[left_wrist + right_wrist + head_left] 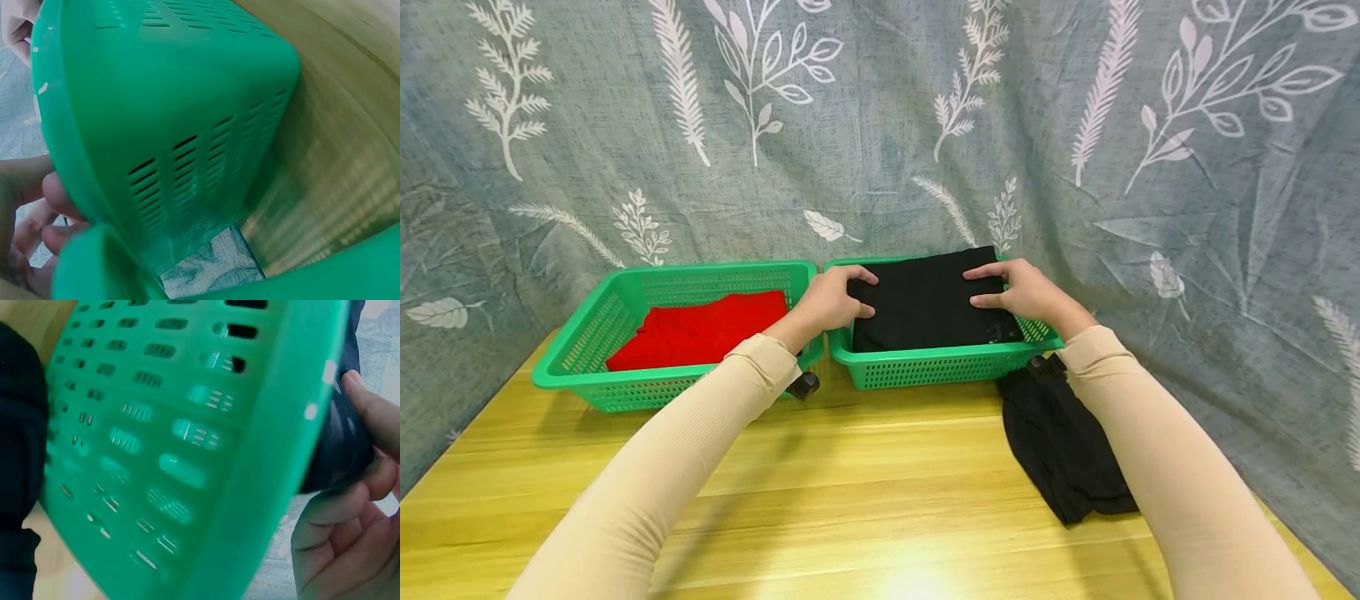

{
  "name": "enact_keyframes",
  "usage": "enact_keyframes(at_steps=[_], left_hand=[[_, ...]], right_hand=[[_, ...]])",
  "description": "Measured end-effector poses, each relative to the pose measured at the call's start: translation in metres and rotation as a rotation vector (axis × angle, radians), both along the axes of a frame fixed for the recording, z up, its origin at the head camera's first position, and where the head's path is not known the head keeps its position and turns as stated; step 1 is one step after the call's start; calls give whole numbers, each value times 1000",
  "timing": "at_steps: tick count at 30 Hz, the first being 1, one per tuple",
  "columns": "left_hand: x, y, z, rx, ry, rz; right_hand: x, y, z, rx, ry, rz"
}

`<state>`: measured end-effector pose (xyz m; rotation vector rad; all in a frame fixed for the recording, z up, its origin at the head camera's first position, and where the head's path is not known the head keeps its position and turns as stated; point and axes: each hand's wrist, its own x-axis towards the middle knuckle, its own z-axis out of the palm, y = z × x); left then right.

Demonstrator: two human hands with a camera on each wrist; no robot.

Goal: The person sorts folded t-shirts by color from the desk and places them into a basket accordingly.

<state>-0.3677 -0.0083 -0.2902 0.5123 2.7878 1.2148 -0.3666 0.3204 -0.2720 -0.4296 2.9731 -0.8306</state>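
Note:
A folded black garment [925, 304] lies in the right green basket [925, 360] at the back of the table. My left hand [868, 293] grips its left edge, thumb on top and fingers curled under. At the garment's right edge, my right hand [981, 286] holds on with its fingers on the cloth. The right wrist view shows curled fingers [350, 519] against black cloth [337, 450] just over the basket's rim [294, 425]. In the left wrist view, curled fingers [56, 206] sit beside the basket's slotted wall [187, 112].
The left green basket [572, 333] holds a red garment [700, 329] and touches the right basket. A second black garment [1060, 442] lies crumpled on the wooden table [865, 483] under my right forearm. A leaf-patterned grey curtain [880, 125] hangs close behind.

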Motion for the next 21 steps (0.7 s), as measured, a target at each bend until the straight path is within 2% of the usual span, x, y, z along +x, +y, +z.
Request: enact_keyframes(at_steps=[6,10,15,21], left_hand=[[0,-6,-1,-78,31,41],[0,-11,1,-99,60,44],[4,-14,2,-85,51,11],[16,-11,4,-49,25,-45]], right_hand=[[0,5,-2,35,-11,-75],[5,11,2,19,-1,-85],[11,17,6,17,-19,-58],[25,28,15,21,-77,-19]])
